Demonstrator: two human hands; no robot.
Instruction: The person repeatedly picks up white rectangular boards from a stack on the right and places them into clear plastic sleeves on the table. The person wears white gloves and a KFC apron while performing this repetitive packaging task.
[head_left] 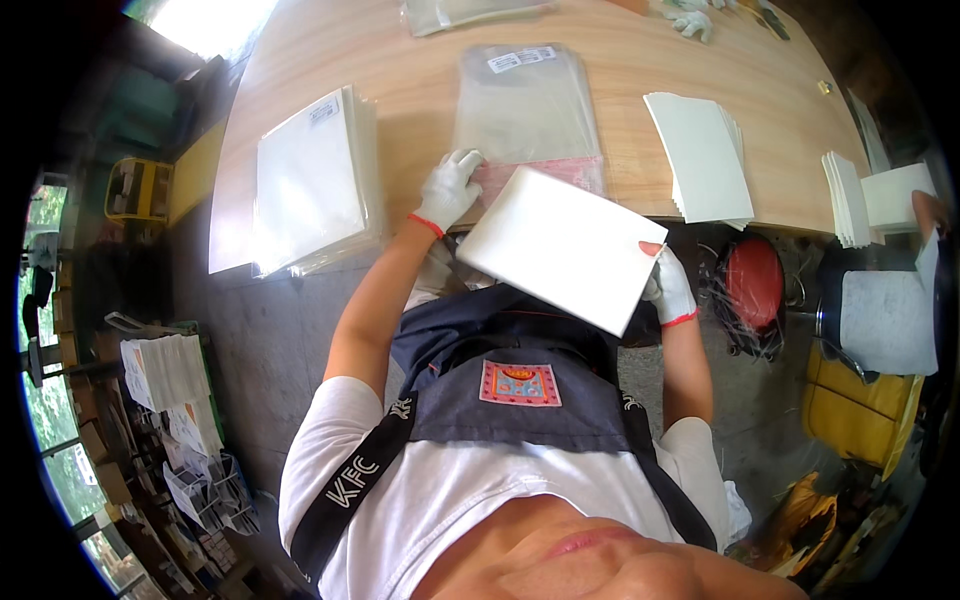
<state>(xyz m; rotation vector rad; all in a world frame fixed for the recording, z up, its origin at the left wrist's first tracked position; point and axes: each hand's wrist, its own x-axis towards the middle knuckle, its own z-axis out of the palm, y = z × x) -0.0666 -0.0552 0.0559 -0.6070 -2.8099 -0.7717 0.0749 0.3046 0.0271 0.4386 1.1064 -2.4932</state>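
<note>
our right fingers [651,248] are clamped on a white sheet [565,245] reaching leftward from them; clear bags [525,105] lie just beside our left fingers [466,160], and we cannot tell whether those pinch anything.

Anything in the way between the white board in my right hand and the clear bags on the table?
Nothing visible: in view, the white board overlaps the near end of the clear bags; your left hand is by their left edge.

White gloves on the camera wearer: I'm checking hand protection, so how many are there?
2: one glove on the left hand, another on the right hand, partly hidden behind the white panel.
</note>
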